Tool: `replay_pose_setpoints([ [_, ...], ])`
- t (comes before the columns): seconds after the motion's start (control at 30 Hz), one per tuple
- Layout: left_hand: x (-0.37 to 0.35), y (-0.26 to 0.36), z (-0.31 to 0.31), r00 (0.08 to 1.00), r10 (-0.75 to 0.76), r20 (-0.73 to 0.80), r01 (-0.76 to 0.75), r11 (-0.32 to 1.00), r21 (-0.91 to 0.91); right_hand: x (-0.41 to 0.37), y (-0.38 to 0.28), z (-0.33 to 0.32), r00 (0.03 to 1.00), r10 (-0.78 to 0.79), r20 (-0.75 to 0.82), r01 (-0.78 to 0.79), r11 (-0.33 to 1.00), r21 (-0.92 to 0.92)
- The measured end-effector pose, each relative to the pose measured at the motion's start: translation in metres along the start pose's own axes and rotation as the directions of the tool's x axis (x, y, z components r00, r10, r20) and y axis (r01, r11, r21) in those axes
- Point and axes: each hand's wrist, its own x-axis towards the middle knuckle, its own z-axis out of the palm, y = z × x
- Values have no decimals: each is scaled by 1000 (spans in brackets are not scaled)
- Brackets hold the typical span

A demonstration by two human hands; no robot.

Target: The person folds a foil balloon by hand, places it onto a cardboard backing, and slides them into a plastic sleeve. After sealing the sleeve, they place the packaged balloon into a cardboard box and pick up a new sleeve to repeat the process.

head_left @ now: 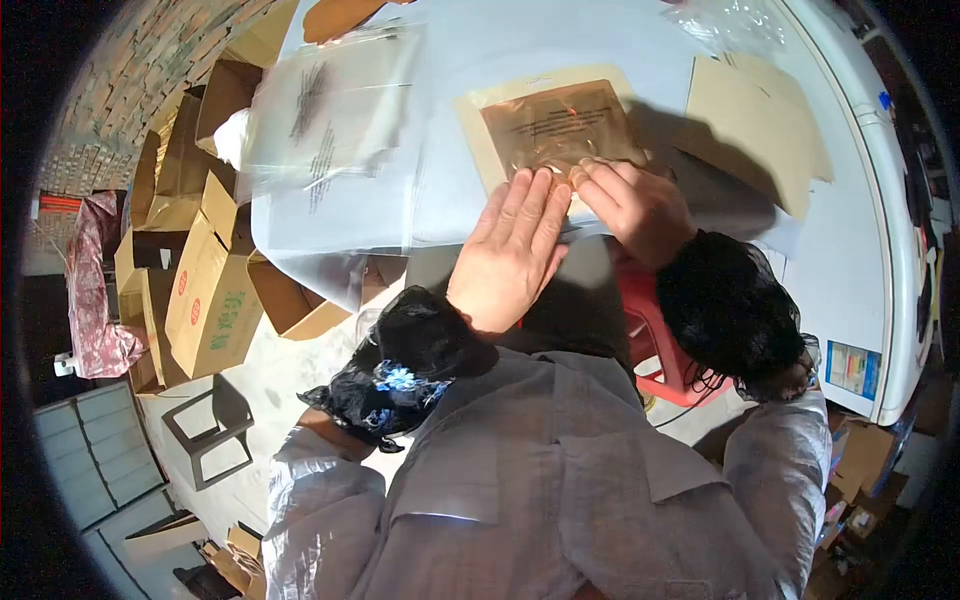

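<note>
A flat brown sheet in a clear printed plastic bag (555, 115) lies over a beige card (475, 130) at the table's near edge. My left hand (510, 245) rests flat on the bag's near end, fingers stretched out. Beside it my right hand (640, 205) presses on the same end with bent fingers held together, seemingly gripping the plastic. The fingertips of both hands almost meet, and the bag's near edge is partly hidden under them. To the left lies a stack of clear printed plastic bags (330, 110).
Beige card sheets (755, 125) lie on the white table (455, 50) at the right. Crumpled clear plastic (735, 22) is at the far right; another person's arm (338, 15) shows at the far edge. Cardboard boxes (215, 290), a grey stool (212, 430) and a red stool (655, 340) stand below.
</note>
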Motion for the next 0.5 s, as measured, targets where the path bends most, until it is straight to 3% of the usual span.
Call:
replay_pose_setpoints([
  [0.37,-1,-6,-3,998,52,34,-50,997,-58,-31,10,-4,993,92,74,-102,984,148],
  [0.5,-1,-7,5,998,68,10,-68,997,39,-40,3,6,976,171,132,-196,958,208],
])
